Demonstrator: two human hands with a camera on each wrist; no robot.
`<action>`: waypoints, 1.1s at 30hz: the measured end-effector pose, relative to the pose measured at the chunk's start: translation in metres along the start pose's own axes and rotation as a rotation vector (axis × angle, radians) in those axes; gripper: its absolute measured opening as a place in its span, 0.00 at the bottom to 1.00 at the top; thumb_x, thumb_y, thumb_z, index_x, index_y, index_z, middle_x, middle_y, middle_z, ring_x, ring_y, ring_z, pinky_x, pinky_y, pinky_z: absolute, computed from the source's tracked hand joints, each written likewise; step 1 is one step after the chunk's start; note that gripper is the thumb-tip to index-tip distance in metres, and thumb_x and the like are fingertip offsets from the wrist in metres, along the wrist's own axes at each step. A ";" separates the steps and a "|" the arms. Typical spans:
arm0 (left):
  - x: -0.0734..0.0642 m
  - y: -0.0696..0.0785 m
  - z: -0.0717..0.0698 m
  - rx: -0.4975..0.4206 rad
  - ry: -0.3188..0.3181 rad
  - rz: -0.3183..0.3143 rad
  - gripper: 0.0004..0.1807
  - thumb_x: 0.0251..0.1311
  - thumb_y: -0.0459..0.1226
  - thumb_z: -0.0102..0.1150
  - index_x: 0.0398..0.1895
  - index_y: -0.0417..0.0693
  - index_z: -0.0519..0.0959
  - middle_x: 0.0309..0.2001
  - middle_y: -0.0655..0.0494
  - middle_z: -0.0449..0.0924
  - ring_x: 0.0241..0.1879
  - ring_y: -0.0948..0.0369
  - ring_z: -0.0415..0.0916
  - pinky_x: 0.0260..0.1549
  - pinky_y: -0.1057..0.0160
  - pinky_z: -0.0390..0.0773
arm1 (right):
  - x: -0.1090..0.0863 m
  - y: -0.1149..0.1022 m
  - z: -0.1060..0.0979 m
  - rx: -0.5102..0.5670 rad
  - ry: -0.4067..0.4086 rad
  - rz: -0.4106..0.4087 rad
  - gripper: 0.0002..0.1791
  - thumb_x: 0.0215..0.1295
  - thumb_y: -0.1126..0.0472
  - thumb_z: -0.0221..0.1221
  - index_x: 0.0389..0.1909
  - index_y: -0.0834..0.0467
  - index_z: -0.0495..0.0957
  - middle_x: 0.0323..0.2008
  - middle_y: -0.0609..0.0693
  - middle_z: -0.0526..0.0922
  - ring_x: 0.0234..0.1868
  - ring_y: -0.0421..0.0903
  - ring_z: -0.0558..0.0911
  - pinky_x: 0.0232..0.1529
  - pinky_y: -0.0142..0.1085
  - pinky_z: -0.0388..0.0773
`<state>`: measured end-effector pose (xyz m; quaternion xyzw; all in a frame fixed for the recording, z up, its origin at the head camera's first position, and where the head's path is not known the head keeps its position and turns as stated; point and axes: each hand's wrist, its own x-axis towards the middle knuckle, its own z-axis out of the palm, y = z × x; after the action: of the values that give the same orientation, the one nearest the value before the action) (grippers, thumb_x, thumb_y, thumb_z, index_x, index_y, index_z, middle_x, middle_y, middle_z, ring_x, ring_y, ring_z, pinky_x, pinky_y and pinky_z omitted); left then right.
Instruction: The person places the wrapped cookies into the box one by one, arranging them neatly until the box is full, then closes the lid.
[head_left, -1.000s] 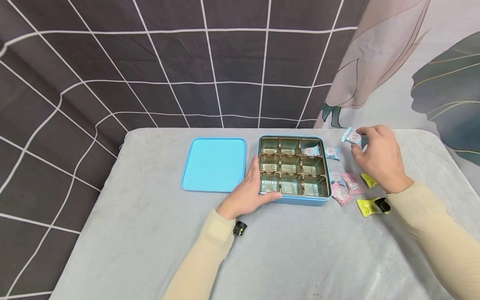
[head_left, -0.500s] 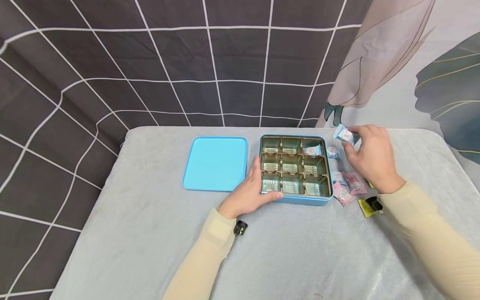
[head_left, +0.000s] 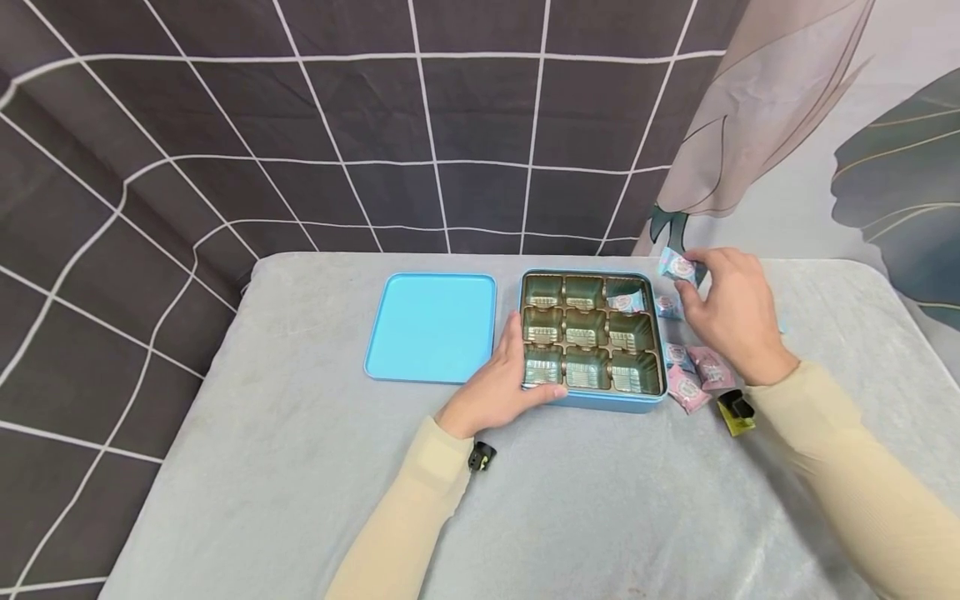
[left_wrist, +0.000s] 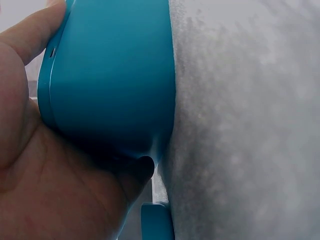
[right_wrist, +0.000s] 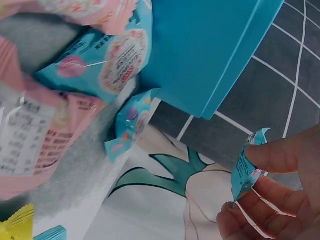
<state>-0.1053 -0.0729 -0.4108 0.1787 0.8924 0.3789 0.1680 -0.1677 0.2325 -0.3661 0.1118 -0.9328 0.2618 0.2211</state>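
Observation:
My left hand (head_left: 491, 383) lies against the near left corner of a blue tin box (head_left: 611, 402), fingers along its left side and thumb along the front rim. The box holds a gold tray (head_left: 584, 344) with several compartments; one blue-wrapped candy sits in the far right one. My right hand (head_left: 735, 308) pinches another blue-wrapped candy (right_wrist: 245, 162) between thumb and fingers, raised just beyond the box's far right corner. Below it, another blue candy (head_left: 668, 307) lies right by the box.
A blue lid (head_left: 431, 327) lies left of the box. To the box's right are a blue candy (head_left: 678, 357), pink candies (head_left: 687, 388) and a yellow one (head_left: 737, 419) partly covered by the right wrist. A dark grid-patterned curtain (head_left: 345, 125) hangs behind the table.
My right hand has moved left with the blue-wrapped candy, closer to the box's far right corner. The left hand has stayed at the box.

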 end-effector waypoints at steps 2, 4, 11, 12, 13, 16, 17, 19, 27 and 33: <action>0.000 0.000 0.000 0.002 0.002 0.001 0.67 0.62 0.64 0.59 0.78 0.41 0.22 0.79 0.45 0.17 0.78 0.55 0.21 0.74 0.57 0.39 | 0.001 -0.002 0.000 0.003 -0.005 -0.006 0.17 0.58 0.71 0.62 0.49 0.71 0.79 0.45 0.71 0.80 0.50 0.70 0.73 0.56 0.58 0.64; 0.000 0.000 0.000 0.005 0.002 0.002 0.67 0.62 0.64 0.59 0.78 0.41 0.22 0.79 0.45 0.16 0.78 0.55 0.21 0.74 0.57 0.38 | 0.001 -0.003 0.000 0.005 -0.012 -0.008 0.18 0.57 0.71 0.62 0.49 0.71 0.80 0.45 0.72 0.81 0.51 0.70 0.73 0.57 0.58 0.64; 0.000 0.000 0.000 0.003 -0.001 -0.001 0.67 0.62 0.64 0.59 0.78 0.42 0.21 0.79 0.45 0.16 0.78 0.55 0.21 0.74 0.57 0.38 | 0.003 -0.006 0.000 0.001 -0.056 -0.023 0.20 0.56 0.71 0.63 0.51 0.71 0.80 0.46 0.72 0.81 0.51 0.71 0.74 0.56 0.60 0.66; 0.000 0.000 0.000 0.002 -0.001 -0.002 0.67 0.62 0.64 0.59 0.78 0.42 0.21 0.79 0.45 0.17 0.78 0.55 0.21 0.74 0.57 0.38 | 0.003 -0.007 0.000 0.000 -0.064 -0.027 0.20 0.56 0.71 0.64 0.51 0.71 0.80 0.47 0.72 0.81 0.51 0.71 0.74 0.57 0.60 0.66; 0.000 0.000 0.000 0.001 -0.001 -0.003 0.67 0.62 0.64 0.60 0.78 0.42 0.21 0.79 0.45 0.17 0.78 0.55 0.21 0.74 0.57 0.38 | 0.004 -0.008 0.000 -0.001 -0.071 -0.029 0.20 0.56 0.71 0.64 0.51 0.71 0.80 0.47 0.72 0.81 0.51 0.71 0.74 0.57 0.60 0.66; 0.000 0.000 0.000 0.000 0.001 -0.006 0.67 0.62 0.63 0.60 0.78 0.42 0.22 0.79 0.45 0.17 0.78 0.55 0.22 0.74 0.57 0.38 | 0.006 -0.012 0.000 -0.005 -0.094 -0.033 0.20 0.56 0.71 0.64 0.51 0.71 0.80 0.48 0.72 0.81 0.52 0.71 0.74 0.58 0.61 0.66; 0.000 0.000 0.000 0.004 0.002 -0.006 0.67 0.62 0.64 0.60 0.78 0.42 0.22 0.79 0.45 0.17 0.78 0.54 0.22 0.74 0.57 0.38 | 0.007 -0.014 0.000 -0.005 -0.099 -0.037 0.20 0.56 0.71 0.64 0.51 0.71 0.80 0.48 0.72 0.81 0.52 0.71 0.74 0.58 0.60 0.66; 0.000 0.000 0.000 0.006 0.004 -0.005 0.67 0.62 0.64 0.60 0.78 0.42 0.22 0.79 0.45 0.17 0.78 0.54 0.22 0.74 0.57 0.38 | 0.008 -0.016 0.001 -0.002 -0.106 -0.042 0.20 0.56 0.70 0.63 0.51 0.70 0.80 0.48 0.71 0.82 0.52 0.71 0.74 0.57 0.60 0.67; 0.000 -0.001 0.000 0.009 0.002 -0.004 0.67 0.62 0.64 0.59 0.78 0.41 0.21 0.79 0.45 0.16 0.78 0.54 0.22 0.74 0.57 0.39 | 0.011 -0.026 0.005 0.022 -0.127 -0.058 0.19 0.56 0.71 0.64 0.50 0.69 0.81 0.46 0.69 0.83 0.52 0.69 0.75 0.56 0.60 0.68; 0.000 0.000 0.000 0.013 0.001 -0.004 0.67 0.62 0.65 0.59 0.78 0.41 0.21 0.79 0.44 0.17 0.78 0.54 0.22 0.74 0.57 0.39 | 0.012 -0.034 0.009 0.049 -0.135 -0.046 0.19 0.55 0.71 0.63 0.50 0.69 0.81 0.47 0.68 0.84 0.53 0.69 0.76 0.57 0.58 0.68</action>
<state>-0.1056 -0.0728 -0.4107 0.1779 0.8952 0.3729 0.1671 -0.1711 0.1981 -0.3526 0.1559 -0.9360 0.2714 0.1609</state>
